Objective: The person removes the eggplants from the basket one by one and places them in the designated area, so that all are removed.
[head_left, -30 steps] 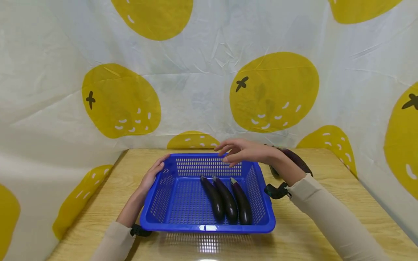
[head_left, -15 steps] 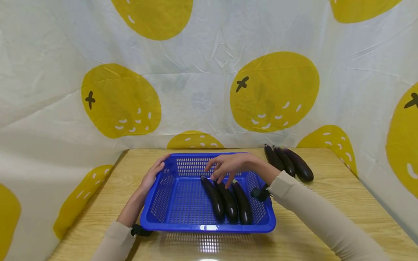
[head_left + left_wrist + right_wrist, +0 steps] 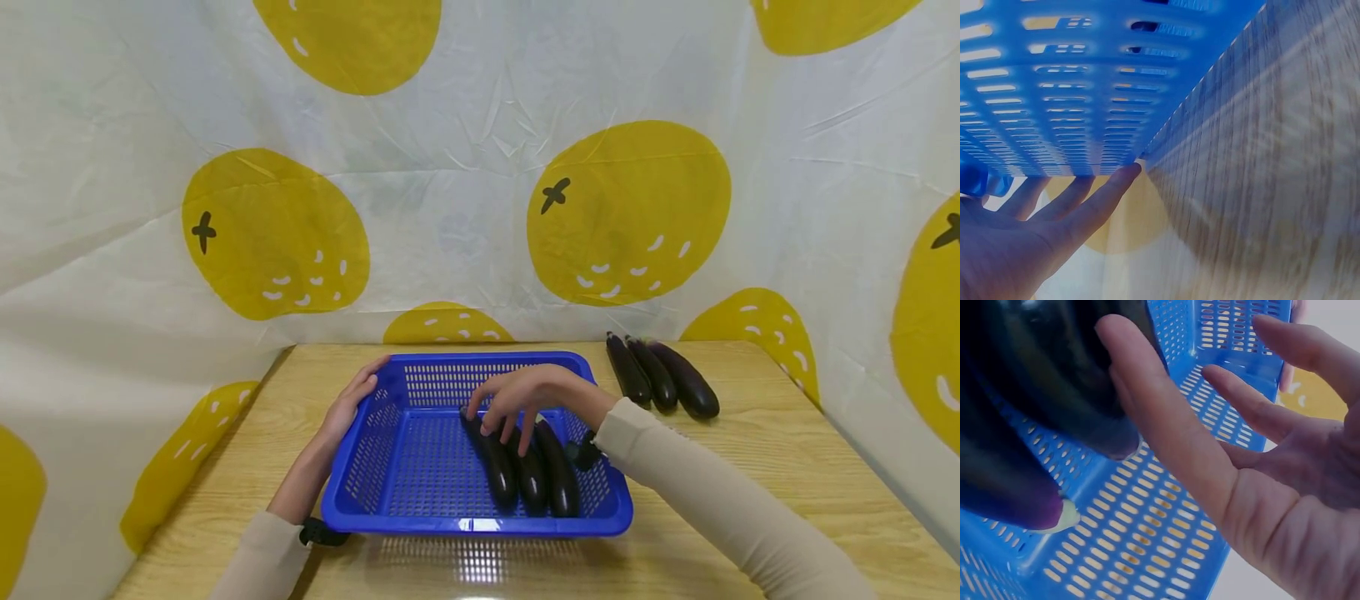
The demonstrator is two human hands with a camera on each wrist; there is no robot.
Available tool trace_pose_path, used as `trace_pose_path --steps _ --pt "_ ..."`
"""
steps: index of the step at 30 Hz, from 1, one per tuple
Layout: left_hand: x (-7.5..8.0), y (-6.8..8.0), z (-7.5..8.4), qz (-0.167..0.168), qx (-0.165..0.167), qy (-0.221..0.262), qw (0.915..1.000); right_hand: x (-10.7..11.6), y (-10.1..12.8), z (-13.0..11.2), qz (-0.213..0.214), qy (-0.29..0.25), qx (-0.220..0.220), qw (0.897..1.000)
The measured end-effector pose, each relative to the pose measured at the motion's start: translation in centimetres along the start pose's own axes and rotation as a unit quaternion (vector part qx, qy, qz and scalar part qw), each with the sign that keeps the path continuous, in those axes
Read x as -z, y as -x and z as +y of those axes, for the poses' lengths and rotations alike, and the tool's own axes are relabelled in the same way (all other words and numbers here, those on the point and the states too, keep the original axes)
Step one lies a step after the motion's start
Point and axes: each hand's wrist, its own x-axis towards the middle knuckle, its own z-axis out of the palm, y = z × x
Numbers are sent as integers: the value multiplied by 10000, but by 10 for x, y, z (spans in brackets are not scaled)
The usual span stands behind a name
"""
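Inside a blue plastic basket [image 3: 420,524] lie three dark, glossy eggplants, side by side on its right half: a left one [image 3: 498,475], a middle one [image 3: 532,492] and a right one [image 3: 558,475]. My right hand [image 3: 528,393] hovers with spread fingers over their stem ends. In the right wrist view its fingertip [image 3: 1124,340] overlaps an eggplant [image 3: 1054,356]; whether it touches is unclear. Along the basket's left side rests my left hand [image 3: 347,408]. Its fingers [image 3: 1094,209] stretch out straight against the outer wall in the left wrist view.
Three more eggplants [image 3: 663,375] lie together on the wooden table [image 3: 757,450], behind and right of the basket. A white cloth [image 3: 450,225] with yellow fruit prints hangs at the table's back and sides.
My right hand has moved left and down from above the basket's back right rim to over the eggplants inside, uncovering those on the table. My left hand and the basket stay put.
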Motion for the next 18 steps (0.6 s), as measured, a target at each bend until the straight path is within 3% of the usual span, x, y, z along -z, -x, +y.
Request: trace_pose_path --steps 18 --pt "-2 0 1 4 -94 14 10000 -8 -15 -10 -474 483 -198 9975"
